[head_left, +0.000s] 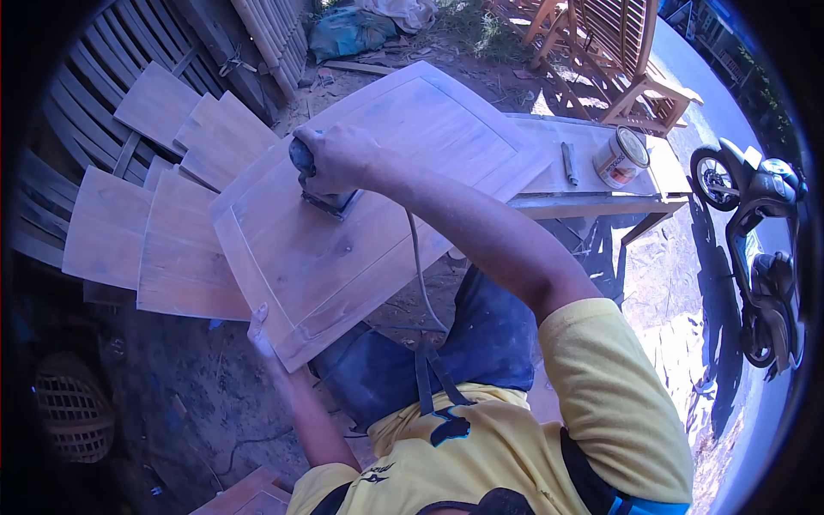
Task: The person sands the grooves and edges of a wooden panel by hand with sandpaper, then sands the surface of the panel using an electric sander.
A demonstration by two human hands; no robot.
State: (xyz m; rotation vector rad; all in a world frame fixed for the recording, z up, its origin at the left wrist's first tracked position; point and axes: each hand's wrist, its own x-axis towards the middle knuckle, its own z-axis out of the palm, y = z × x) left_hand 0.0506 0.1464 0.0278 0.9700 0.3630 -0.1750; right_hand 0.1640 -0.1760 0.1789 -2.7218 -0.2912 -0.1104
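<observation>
My right hand is wrapped round the top of an electric sander, whose flat base rests on a framed wooden panel. From near the sander a cord hangs over the panel's near edge, down past my legs. My left hand grips the panel's lower left edge, fingers partly hidden. The panel lies across a low wooden table and reaches over my lap. Pale dust and darker patches show on its face.
Several flat boards lean at the left by a slatted fence. On the table's right stand a paint can and a small tool-like object. Wooden chairs stand behind, a motorbike at right, a woven basket lower left.
</observation>
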